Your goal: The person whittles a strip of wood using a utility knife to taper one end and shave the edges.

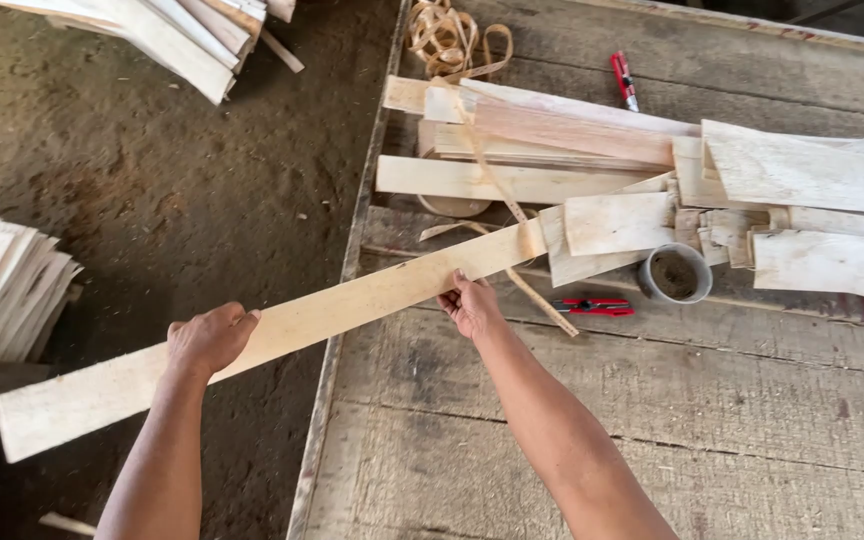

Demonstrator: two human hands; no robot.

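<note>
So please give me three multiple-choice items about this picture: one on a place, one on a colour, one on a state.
1. Where does the small grey round cup stand?
A. on the dirt floor
B. on the worn wooden table, by the pile of pale cut boards
C. on the held board

2. What colour are the two utility knives?
A. red
B. blue
C. green

3. How is the long pale wooden board held?
A. by one hand only
B. by nobody
C. by the left hand and the right hand

Answers: 1 B, the cup rests on the tabletop beside the pile; 2 A, both handles show red; 3 C, one hand grips each part.
</note>
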